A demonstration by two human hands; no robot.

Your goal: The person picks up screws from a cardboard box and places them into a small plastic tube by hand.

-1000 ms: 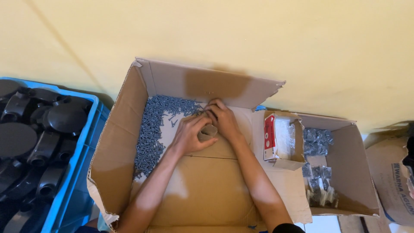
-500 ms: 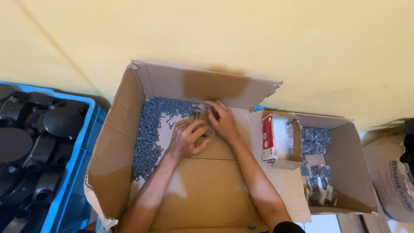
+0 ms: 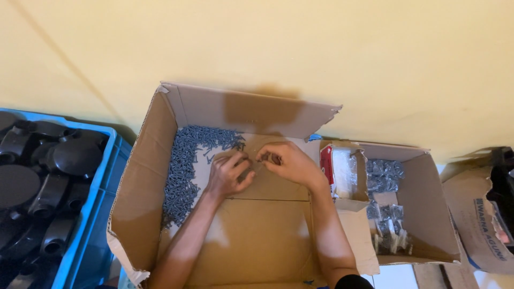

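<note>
A large open cardboard box (image 3: pixel 144 160) holds a heap of small grey screws (image 3: pixel 184 160) along its left side and back. My left hand (image 3: pixel 229 174) rests on the box floor beside the heap, fingers curled loosely over a few screws. My right hand (image 3: pixel 286 162) is just to its right, fingertips pinched together on what look like several screws. The two hands almost touch at the fingertips.
A blue crate (image 3: pixel 93 214) of black plastic parts (image 3: pixel 37 176) stands at the left. To the right, a smaller cardboard box (image 3: pixel 428 214) holds a red-and-white packet (image 3: pixel 334 171) and clear bags of screws (image 3: pixel 383 174). A yellow wall lies behind.
Both hands have shifted slightly apart and down from the back of the box. The left hand has spread flatter on the box floor.
</note>
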